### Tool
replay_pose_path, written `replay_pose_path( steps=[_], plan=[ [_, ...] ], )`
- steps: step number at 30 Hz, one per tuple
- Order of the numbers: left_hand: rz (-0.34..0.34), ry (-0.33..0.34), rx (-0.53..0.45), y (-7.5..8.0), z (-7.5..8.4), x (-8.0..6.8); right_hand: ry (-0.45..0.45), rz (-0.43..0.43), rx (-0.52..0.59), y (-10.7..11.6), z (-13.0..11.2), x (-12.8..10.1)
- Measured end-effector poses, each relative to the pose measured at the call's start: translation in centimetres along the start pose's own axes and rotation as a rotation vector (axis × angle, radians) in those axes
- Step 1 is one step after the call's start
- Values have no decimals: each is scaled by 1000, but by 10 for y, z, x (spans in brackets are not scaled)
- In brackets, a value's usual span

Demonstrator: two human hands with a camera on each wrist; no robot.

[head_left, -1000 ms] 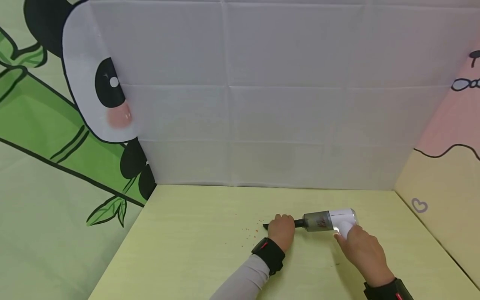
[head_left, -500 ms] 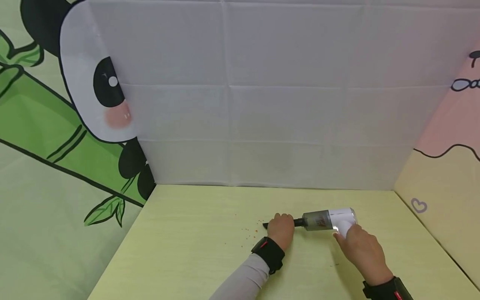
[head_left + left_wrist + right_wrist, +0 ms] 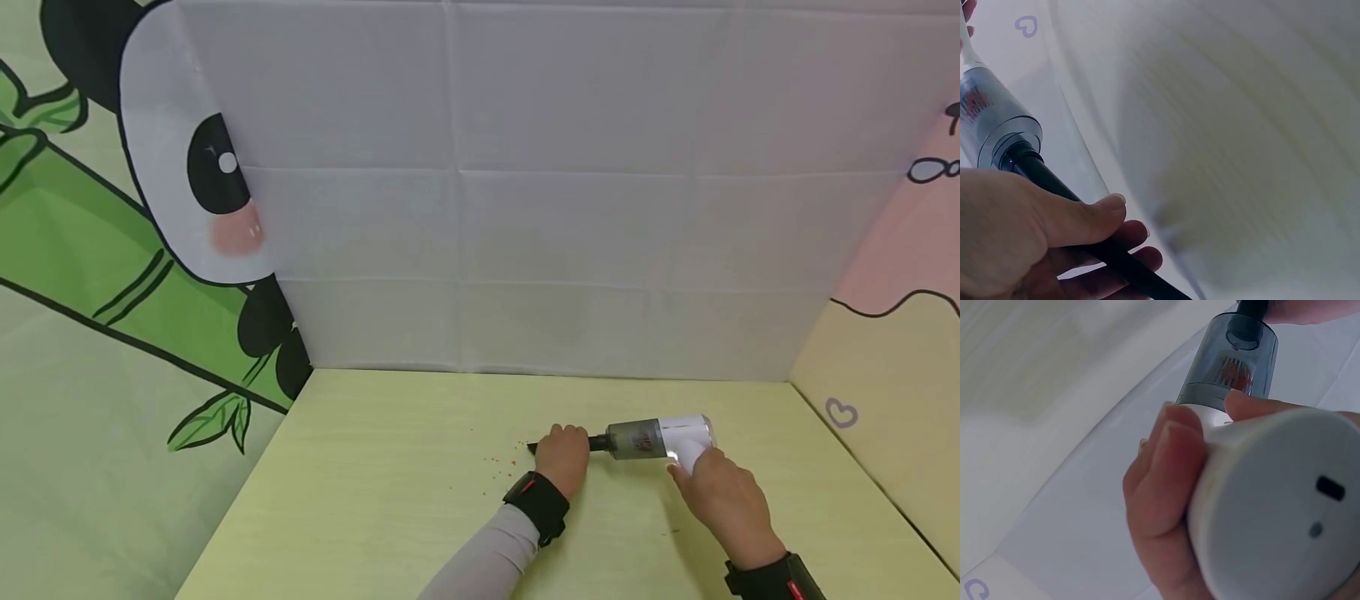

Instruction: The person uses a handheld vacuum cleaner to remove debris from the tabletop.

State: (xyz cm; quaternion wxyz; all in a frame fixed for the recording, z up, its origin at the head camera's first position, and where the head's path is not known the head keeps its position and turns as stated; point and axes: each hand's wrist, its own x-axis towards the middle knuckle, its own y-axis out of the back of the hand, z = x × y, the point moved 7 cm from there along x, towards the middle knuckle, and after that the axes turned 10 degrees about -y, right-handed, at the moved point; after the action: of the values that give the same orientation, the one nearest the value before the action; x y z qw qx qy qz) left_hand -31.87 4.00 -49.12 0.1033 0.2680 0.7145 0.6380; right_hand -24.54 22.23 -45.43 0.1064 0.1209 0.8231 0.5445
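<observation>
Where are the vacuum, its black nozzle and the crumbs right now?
vacuum [image 3: 660, 437], head view, on its grey dust cup.
nozzle [image 3: 1047, 180], left wrist view, on the tube just above the thumb.
crumbs [image 3: 501, 463], head view, on the orange specks left of the nozzle tip.

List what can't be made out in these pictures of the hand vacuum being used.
- Nozzle tip: head view, mostly hidden behind the left hand; left wrist view, cut off by the bottom edge.
- Crumbs: head view, too small to identify.
- Table: left wrist view, blurred.
- Vacuum handle: right wrist view, covered by the right hand.
</observation>
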Motion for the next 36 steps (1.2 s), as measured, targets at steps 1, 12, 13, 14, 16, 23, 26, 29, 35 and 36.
replay_pose_path(
  steps=[1, 12, 13, 14, 16, 23, 26, 29, 35, 36],
  plan=[
    [4, 0, 0, 0, 0, 0, 0, 1, -2, 0, 0, 0],
    [-2, -5, -1, -5, 0, 3, -24, -7, -3, 2, -1, -1],
    [0, -6, 1, -5, -1, 4, -25, -8, -4, 2, -1, -1],
    [0, -6, 3, -6, -1, 4, -25, -8, -6, 2, -1, -1],
    [3, -9, 4, -7, -1, 4, -25, -8, -8, 2, -2, -2],
    [-2, -15, 5, -13, -3, 6, -27, -15, -11, -1, -3, -1],
    [4, -12, 6, -13, -4, 5, -26, -16, -8, -1, -4, -1],
    [11, -9, 4, -11, -6, 4, -27, -17, -3, -1, -6, -1],
    [13, -4, -3, -5, -9, 0, -29, -14, -1, -1, -8, -2],
    [15, -4, -3, -4, -9, 0, -28, -12, -2, -1, -9, -2]
  ],
)
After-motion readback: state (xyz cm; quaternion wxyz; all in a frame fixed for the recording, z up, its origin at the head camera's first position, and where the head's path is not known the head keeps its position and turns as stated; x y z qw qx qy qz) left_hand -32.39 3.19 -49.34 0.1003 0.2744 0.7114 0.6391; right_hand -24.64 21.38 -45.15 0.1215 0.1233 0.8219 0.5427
